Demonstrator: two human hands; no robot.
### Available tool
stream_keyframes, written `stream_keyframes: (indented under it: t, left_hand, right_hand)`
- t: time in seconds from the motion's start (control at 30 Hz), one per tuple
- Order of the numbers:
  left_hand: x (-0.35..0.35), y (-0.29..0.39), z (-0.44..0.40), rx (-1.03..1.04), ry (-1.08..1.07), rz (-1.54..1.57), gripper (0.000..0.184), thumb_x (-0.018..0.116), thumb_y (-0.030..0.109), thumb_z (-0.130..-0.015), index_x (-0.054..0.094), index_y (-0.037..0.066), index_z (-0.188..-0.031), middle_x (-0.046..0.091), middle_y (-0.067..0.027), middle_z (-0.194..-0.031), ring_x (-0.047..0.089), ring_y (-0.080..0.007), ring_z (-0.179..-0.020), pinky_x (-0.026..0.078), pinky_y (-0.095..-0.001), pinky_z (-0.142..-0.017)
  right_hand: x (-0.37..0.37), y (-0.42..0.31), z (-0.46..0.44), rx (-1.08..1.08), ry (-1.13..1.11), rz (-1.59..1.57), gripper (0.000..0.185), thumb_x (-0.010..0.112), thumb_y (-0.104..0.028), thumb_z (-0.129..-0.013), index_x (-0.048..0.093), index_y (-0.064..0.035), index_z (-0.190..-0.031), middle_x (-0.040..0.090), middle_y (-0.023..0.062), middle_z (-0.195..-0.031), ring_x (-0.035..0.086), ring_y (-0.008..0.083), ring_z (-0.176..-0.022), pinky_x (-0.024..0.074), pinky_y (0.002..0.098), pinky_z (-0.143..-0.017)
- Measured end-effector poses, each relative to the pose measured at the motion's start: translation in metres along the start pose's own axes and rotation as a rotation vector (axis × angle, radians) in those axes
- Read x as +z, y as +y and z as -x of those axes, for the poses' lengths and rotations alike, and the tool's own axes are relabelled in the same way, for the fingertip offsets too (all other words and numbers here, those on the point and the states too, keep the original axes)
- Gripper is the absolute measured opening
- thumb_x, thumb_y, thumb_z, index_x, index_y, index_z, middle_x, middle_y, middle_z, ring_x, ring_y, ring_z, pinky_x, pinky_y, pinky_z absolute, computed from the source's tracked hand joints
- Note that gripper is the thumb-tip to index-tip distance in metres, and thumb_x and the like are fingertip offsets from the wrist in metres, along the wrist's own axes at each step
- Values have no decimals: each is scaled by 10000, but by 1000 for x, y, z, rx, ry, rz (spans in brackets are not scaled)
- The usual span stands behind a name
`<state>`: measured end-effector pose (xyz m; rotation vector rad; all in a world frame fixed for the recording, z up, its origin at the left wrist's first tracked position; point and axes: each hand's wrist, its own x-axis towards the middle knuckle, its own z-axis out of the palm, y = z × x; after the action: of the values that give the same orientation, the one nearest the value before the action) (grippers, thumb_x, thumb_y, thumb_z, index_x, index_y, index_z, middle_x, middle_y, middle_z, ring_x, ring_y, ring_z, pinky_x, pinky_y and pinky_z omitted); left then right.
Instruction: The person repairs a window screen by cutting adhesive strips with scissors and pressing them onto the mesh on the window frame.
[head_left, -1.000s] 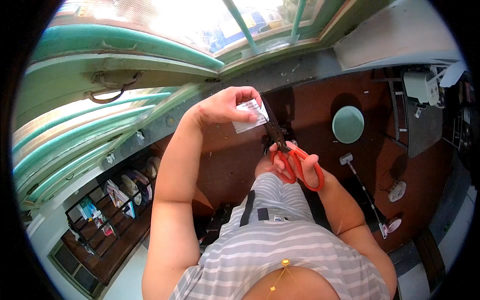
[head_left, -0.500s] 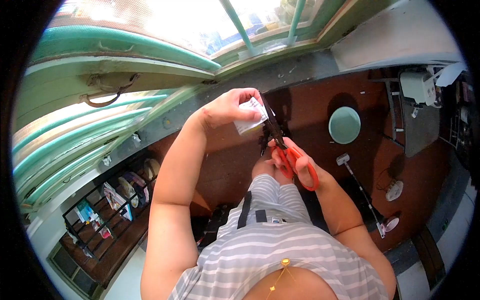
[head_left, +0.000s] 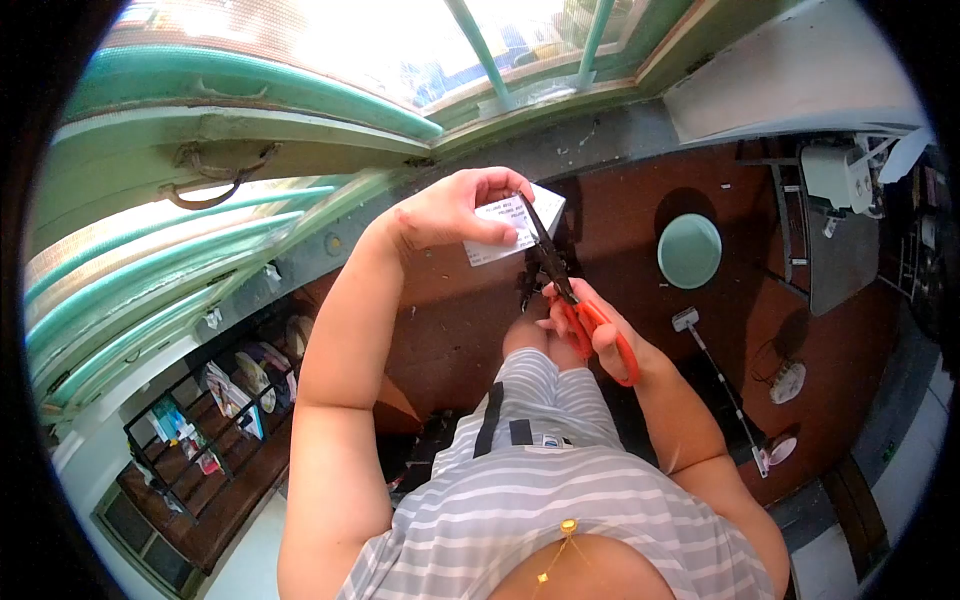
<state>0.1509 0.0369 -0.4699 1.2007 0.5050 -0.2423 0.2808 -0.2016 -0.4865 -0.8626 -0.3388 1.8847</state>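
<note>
My left hand (head_left: 450,212) pinches a small white sheet (head_left: 488,250) with rows of small dark print, which looks like the foil back of a blister pack. Part of it shows on both sides of the dark blades. My right hand (head_left: 640,346) grips a pair of scissors (head_left: 550,258) by its red-orange handles, fingers and thumb through or around the loops. The blades point up and lie across the sheet, close to my left fingertips. I cannot tell whether the blades are cutting into it.
A pale green basin (head_left: 689,251) stands on the red-brown floor to the right. Below it lies a long-handled tool (head_left: 715,370) with a white head. A black rack (head_left: 215,435) with books and papers is at the lower left. The barred window (head_left: 480,50) and its sill run along the top.
The printed sheet now faces up more flatly, and more of it shows, including a part right of the blades. The scissors have shifted slightly; both hands keep their hold.
</note>
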Motion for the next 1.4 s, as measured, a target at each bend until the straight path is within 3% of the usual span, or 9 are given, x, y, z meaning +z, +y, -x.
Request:
stream_keyframes:
  t: [0.17,0.27,0.47,0.6,0.8,0.93,1.03,1.17,1.4]
  left_hand:
    - [1,-6,-1,40,-29,174,524,757,103,-685,502,48,-1140,595,-29,-1010,555,-102,-920,433,-235,-872]
    - [9,-8,-1,-2,7,362,654,822,177,-624,476,62,-1167,568,-14,-1048,545,-94,-946,425,-222,-858]
    - [12,-8,0,64,-36,344,812,859,156,-574,410,56,-1243,536,-22,-1099,527,-110,-991,414,-235,-877]
    - [8,-6,2,110,-69,225,841,862,147,-569,392,47,-1260,514,-33,-1134,505,-122,-1036,402,-248,-901]
    - [11,-2,10,69,-71,184,786,790,-21,-577,414,73,-1262,533,-28,-1099,533,-124,-1020,425,-271,-915]
    - [35,-6,10,71,38,506,796,766,-92,-590,392,61,-1277,534,-41,-1127,538,-137,-1041,427,-287,-942]
    - [36,-30,7,37,58,546,795,776,-85,-590,393,53,-1273,533,-47,-1139,535,-139,-1055,431,-285,-943]
    - [48,-60,10,22,86,438,898,846,42,-568,351,58,-1318,513,-54,-1203,502,-156,-1116,399,-296,-966]
    - [81,-76,34,47,167,497,893,824,3,-590,325,72,-1327,463,-47,-1217,456,-150,-1144,366,-282,-984]
  right_hand:
    - [-3,12,-4,-26,53,47,1078,644,-752,-558,340,-24,-1293,479,56,-970,497,167,-934,364,321,-964]
    - [-16,18,-6,-143,119,572,1086,698,-705,-550,329,12,-1278,491,158,-1069,508,274,-1017,390,378,-941]
    - [-5,-3,-7,-393,207,1121,1053,804,-543,-522,327,41,-1256,462,270,-1158,471,409,-1090,387,435,-943]
    - [-1,-10,-2,-338,204,1133,1027,798,-542,-524,346,48,-1234,469,260,-1145,472,414,-1077,389,435,-939]
    - [9,-32,10,-331,198,1280,987,789,-543,-535,379,60,-1201,491,244,-1107,485,409,-1040,398,439,-918]
    - [5,-32,12,-342,225,1305,983,786,-549,-538,392,69,-1193,505,245,-1074,497,417,-1014,405,442,-903]
    - [-6,-27,16,-245,192,1245,985,788,-551,-536,401,75,-1191,512,252,-1061,505,424,-1000,409,444,-898]
    - [-13,-31,25,-89,104,1245,982,785,-557,-542,410,77,-1192,520,258,-1063,510,426,-1001,412,440,-897]
    - [-23,-43,51,70,-7,1310,988,793,-573,-504,423,39,-1186,506,245,-1098,495,406,-1039,404,432,-909]
